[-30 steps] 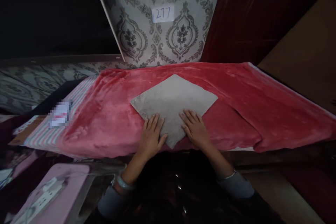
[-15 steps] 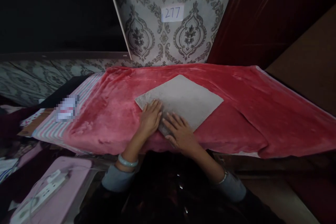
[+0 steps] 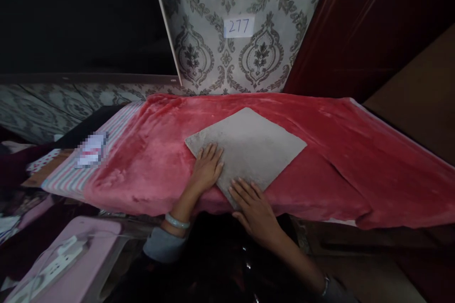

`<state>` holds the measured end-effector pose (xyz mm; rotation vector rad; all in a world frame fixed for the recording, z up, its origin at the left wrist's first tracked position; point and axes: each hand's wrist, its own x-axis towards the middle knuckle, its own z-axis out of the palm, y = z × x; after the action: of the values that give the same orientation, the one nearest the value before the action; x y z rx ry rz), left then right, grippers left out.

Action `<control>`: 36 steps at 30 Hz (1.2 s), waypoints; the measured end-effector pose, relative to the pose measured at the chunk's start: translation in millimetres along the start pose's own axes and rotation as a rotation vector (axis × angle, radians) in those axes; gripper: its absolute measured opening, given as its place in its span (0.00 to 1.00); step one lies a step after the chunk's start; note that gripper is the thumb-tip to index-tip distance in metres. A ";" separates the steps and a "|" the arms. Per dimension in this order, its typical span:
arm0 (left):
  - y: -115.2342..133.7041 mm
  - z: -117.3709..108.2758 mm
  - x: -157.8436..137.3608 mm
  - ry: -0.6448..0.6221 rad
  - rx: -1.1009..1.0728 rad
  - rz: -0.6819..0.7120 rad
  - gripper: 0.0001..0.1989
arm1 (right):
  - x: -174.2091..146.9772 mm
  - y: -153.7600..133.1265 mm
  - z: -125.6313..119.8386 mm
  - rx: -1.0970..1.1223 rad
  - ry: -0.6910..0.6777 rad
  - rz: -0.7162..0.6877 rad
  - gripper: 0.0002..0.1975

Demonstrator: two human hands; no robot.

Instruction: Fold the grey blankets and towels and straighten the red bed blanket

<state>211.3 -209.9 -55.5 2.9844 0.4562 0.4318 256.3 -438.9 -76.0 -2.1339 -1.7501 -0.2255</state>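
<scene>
A grey square cloth (image 3: 252, 142) lies flat like a diamond, one corner toward me, on a red plush blanket (image 3: 341, 161). My left hand (image 3: 208, 166) rests open on the cloth's near left edge, fingers pointing away from me. Near the closest corner, my right hand (image 3: 255, 206) lies open with its fingers spread on the cloth's surface. Both palms face down, and neither hand grips anything.
A dark screen (image 3: 81, 19) stands behind at the left. A paper marked 277 (image 3: 239, 26) is on the patterned wall. A pink stool (image 3: 95, 251) bearing a white power strip (image 3: 53, 270) stands low at the left. Striped fabric (image 3: 64, 175) shows at the blanket's left end.
My right hand has slid toward me along the cloth, to its near corner. The left hand stays near the left edge. The whole view has shifted slightly.
</scene>
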 end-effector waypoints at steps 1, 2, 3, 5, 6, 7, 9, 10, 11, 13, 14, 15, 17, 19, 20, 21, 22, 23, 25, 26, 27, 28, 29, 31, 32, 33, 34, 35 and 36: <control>-0.1 -0.1 0.0 0.000 -0.006 0.000 0.26 | -0.8 0.0 -1.3 0.020 0.000 0.002 0.29; -0.3 -0.2 0.0 0.002 -0.013 -0.002 0.26 | -1.0 0.8 -3.1 0.045 0.001 0.004 0.28; -0.6 -0.3 -0.1 0.004 -0.021 -0.003 0.26 | -0.6 2.6 -5.5 0.076 0.003 0.006 0.26; -1.1 -0.4 -0.9 0.005 -0.043 -0.005 0.26 | 4.0 9.2 -11.9 0.154 0.018 0.003 0.22; -1.3 -0.3 -1.6 0.006 -0.055 -0.005 0.26 | 8.7 13.7 -15.6 0.190 0.032 -0.001 0.20; -1.4 -0.3 -2.5 0.015 -0.066 -0.009 0.26 | 15.5 18.7 -19.3 0.214 0.053 -0.007 0.20; -1.2 -0.6 -5.0 0.074 -0.066 -0.047 0.29 | 35.1 28.5 -25.6 0.210 0.094 -0.010 0.21; -0.8 -1.1 -6.3 0.120 -0.054 -0.078 0.31 | 47.4 32.6 -27.6 0.183 0.102 -0.006 0.22; -0.3 -1.7 -7.5 0.160 -0.037 -0.111 0.33 | 60.7 36.0 -28.6 0.147 0.095 -0.001 0.23; 0.9 -3.5 -9.4 0.178 -0.007 -0.158 0.35 | 87.2 40.9 -27.1 0.074 0.036 0.005 0.25; 1.5 -4.4 -9.8 0.155 0.002 -0.172 0.34 | 98.9 43.0 -24.7 0.044 -0.009 0.004 0.26; 2.1 -5.3 -10.0 0.122 0.008 -0.182 0.33 | 109.0 45.5 -21.6 0.020 -0.058 -0.004 0.26; 2.8 -6.6 -9.9 0.063 0.020 -0.207 0.31 | 122.8 53.1 -14.5 -0.007 -0.150 -0.037 0.27; 2.8 -7.0 -9.5 0.039 0.027 -0.225 0.31 | 128.5 65.7 -8.5 -0.020 -0.205 -0.047 0.27; 2.7 -7.1 -9.3 0.033 0.027 -0.228 0.31 | 129.0 73.7 -6.7 -0.029 -0.214 -0.031 0.27; 2.6 -7.2 -9.2 0.029 0.025 -0.228 0.31 | 128.5 82.7 -5.7 -0.042 -0.212 -0.001 0.28; 2.5 -7.3 -9.1 0.026 0.023 -0.228 0.31 | 127.1 92.2 -5.5 -0.061 -0.205 0.036 0.28; 2.6 -7.4 -9.1 0.025 0.019 -0.229 0.31 | 125.2 102.0 -6.0 -0.082 -0.193 0.076 0.28; 3.3 -7.9 -9.8 0.020 0.009 -0.237 0.31 | 120.8 121.0 -8.0 -0.123 -0.170 0.144 0.29; 3.9 -8.2 -10.5 0.018 0.000 -0.240 0.31 | 118.6 129.5 -9.3 -0.141 -0.163 0.174 0.29; 4.5 -8.4 -11.5 0.019 -0.010 -0.242 0.31 | 116.9 137.0 -10.7 -0.158 -0.164 0.203 0.29; 5.0 -8.5 -12.6 0.021 -0.023 -0.243 0.31 | 116.0 143.2 -12.3 -0.171 -0.173 0.231 0.30; 5.1 -8.6 -13.7 0.025 -0.038 -0.241 0.31 | 116.3 147.7 -13.9 -0.182 -0.189 0.258 0.30; 3.9 -9.6 -14.8 0.044 -0.074 -0.235 0.31 | 121.7 150.4 -17.7 -0.191 -0.219 0.301 0.30; 2.1 -10.8 -14.3 0.063 -0.090 -0.235 0.31 | 127.3 147.9 -19.9 -0.188 -0.225 0.308 0.30; -0.4 -12.6 -13.0 0.086 -0.100 -0.239 0.31 | 135.0 142.6 -22.0 -0.179 -0.226 0.300 0.29; -3.7 -15.1 -10.9 0.107 -0.105 -0.243 0.30 | 144.5 134.5 -23.8 -0.165 -0.226 0.276 0.28; -7.6 -18.0 -8.0 0.121 -0.100 -0.254 0.30 | 155.5 123.9 -24.9 -0.145 -0.226 0.234 0.28; -11.9 -21.2 -4.8 0.124 -0.088 -0.271 0.31 | 167.4 111.3 -25.2 -0.123 -0.228 0.181 0.27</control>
<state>197.5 -199.1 -38.1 2.7667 0.8170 0.5929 403.1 -313.7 -14.2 -2.4757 -1.6847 -0.0436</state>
